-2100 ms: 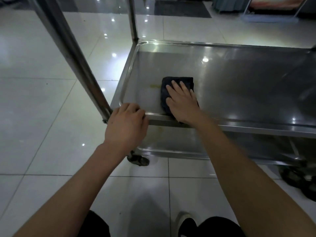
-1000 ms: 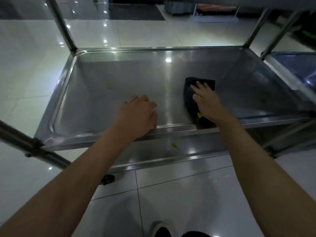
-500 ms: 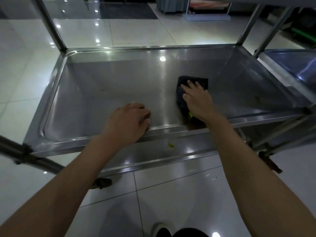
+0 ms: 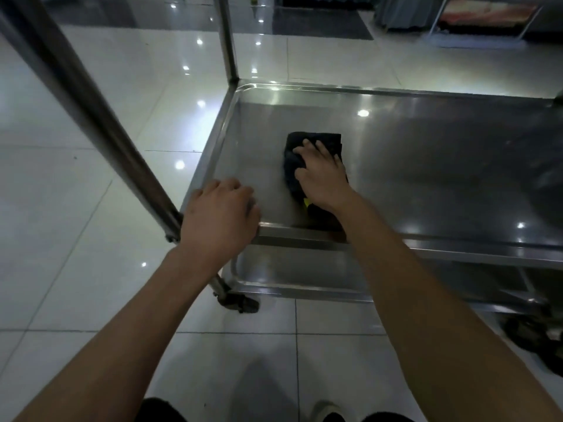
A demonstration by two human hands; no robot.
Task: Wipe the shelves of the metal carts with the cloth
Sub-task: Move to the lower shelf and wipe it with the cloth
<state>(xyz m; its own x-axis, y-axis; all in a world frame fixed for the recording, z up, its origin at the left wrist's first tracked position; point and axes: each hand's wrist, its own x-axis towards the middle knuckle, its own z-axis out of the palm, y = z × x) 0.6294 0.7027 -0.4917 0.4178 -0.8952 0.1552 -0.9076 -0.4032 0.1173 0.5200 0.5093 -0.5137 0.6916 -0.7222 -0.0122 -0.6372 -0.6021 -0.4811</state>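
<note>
A dark folded cloth (image 4: 316, 141) lies on the steel cart shelf (image 4: 426, 166), near its left end and close to the front rim. My right hand (image 4: 323, 175) lies flat on the cloth and presses it to the shelf, covering most of it; a small yellow tag shows at its near edge. My left hand (image 4: 221, 217) is curled over the shelf's front rim at the near left corner, beside the cart's upright post (image 4: 91, 117).
A lower shelf (image 4: 304, 275) sits under the wiped one, with a caster wheel (image 4: 240, 303) at the near left and another at the far right. A second post (image 4: 228, 38) rises at the back left corner. Glossy white floor tiles surround the cart.
My right hand and the cloth have slid from the shelf's middle right back to its left end. My left hand has shifted left along the front rim to the corner post.
</note>
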